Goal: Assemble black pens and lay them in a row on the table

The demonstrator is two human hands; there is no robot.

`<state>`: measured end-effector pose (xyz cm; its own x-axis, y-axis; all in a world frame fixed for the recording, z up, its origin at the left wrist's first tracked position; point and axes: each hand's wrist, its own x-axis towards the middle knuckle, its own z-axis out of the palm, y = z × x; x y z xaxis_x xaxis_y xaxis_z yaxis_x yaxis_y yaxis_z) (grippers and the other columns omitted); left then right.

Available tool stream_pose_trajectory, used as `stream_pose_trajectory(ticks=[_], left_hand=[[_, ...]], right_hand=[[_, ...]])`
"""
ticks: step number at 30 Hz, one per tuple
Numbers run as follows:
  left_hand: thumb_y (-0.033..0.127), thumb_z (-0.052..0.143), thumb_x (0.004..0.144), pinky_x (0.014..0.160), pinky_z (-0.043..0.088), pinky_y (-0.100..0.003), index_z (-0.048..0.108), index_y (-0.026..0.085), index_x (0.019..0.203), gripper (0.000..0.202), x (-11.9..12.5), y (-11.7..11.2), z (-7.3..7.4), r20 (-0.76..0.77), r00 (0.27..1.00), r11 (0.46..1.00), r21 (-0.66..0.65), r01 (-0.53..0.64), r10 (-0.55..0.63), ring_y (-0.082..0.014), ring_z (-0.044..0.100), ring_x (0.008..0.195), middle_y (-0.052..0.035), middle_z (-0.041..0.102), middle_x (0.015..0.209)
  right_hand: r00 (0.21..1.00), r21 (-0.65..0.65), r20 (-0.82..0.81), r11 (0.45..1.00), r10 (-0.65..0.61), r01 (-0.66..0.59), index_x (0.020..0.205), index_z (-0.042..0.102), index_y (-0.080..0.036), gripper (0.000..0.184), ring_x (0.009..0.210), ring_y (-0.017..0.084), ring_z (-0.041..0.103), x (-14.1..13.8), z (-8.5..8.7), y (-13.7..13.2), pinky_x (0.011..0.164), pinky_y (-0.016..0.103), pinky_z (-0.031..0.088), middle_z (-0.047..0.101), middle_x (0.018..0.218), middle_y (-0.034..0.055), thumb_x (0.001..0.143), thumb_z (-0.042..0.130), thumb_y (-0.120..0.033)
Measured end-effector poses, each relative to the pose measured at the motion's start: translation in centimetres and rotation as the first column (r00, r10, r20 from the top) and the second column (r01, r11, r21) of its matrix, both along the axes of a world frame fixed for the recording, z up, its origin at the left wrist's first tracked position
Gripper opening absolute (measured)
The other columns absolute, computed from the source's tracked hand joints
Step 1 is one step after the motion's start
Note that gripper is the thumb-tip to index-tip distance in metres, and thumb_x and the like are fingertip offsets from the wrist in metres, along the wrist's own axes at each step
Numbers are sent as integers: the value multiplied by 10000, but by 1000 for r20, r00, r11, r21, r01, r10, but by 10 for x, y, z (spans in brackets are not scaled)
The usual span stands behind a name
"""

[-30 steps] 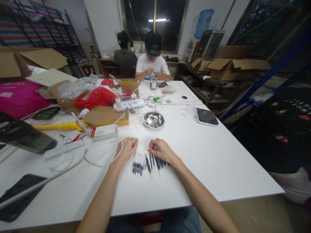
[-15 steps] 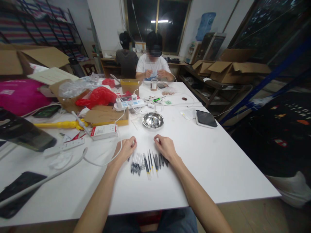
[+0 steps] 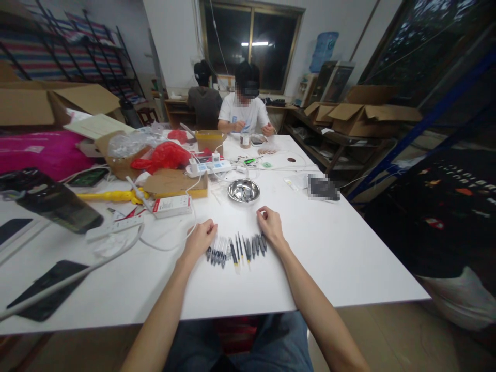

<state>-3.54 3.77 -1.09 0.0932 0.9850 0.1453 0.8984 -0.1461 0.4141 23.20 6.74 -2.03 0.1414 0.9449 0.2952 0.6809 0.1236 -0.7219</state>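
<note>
Left hand (image 3: pixel 200 240) and right hand (image 3: pixel 270 226) wider apart than before, both half-open, beside pens (image 3: pixel 236 249) on cluttered white table (image 3: pixel 341 248).

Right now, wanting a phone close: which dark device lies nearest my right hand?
The dark device right of the steel bowl; the others lie far left.

My left hand (image 3: pixel 201 238) lies palm down, fingers loosely curled, forearm pointing toward one o'clock. My right hand (image 3: pixel 270 227) does likewise, pointing toward eleven.

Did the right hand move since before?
Yes. The right hand slid rightward against the bowl, out to the right end of the pens.
</note>
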Motion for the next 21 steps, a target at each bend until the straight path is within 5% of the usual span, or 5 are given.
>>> stream_pose_trajectory(ticks=[12,17,21], left_hand=[[371,444,939,584,242,-244,497,221,723,268,1,8,0,113,990,996,26,-87,84,-143,509,586,34,541,579],[297,473,904,583,298,-225,509,242,897,66,1,26,4,230,969,996,7,-93,89,-134,527,572,59,585,627],[212,462,883,593,318,-230,521,241,981,118,2,38,1,210,976,998,1,-60,58,-145,574,628,44,610,659]], right_hand=[[1000,-21,20,1000,0,0,856,683,-198,231,537,139,472,0,1,2,576,241,310,507,541,-42,875,494,-329],[996,-49,85,999,14,-10,868,681,-211,212,556,140,487,-2,1,1,576,240,296,525,564,-39,880,501,-324],[990,-71,137,997,25,-16,881,680,-219,191,576,141,507,-2,2,0,579,237,289,546,583,-35,881,511,-308]])
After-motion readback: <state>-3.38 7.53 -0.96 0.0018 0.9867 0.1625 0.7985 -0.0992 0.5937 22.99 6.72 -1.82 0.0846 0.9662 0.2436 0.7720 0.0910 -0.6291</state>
